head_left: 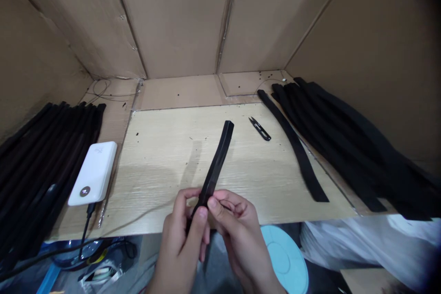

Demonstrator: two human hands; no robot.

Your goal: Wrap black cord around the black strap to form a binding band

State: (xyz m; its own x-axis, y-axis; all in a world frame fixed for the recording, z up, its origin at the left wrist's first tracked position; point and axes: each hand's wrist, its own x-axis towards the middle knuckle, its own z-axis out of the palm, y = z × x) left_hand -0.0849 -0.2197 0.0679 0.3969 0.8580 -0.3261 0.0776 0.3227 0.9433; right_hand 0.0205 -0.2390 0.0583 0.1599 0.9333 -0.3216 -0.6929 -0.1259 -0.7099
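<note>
Left hand [179, 239] and right hand [237, 239] are pinching a black strip [215, 165] at lower centre, thread snips [260, 128] lying beyond on the tabletop [165, 183].

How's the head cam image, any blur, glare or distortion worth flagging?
Head view: the wide lens bows the cardboard walls and the top-right corner falls dark; the black strip casts a soft shadow on the wooden board; no harsh glare; nothing clearly out of focus.

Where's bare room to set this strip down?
Bare wood on the board lies between the white power bank and the held black strip; a narrower patch lies between that strip and the loose black strap. Crowded: the strap piles at far left and far right.
</note>
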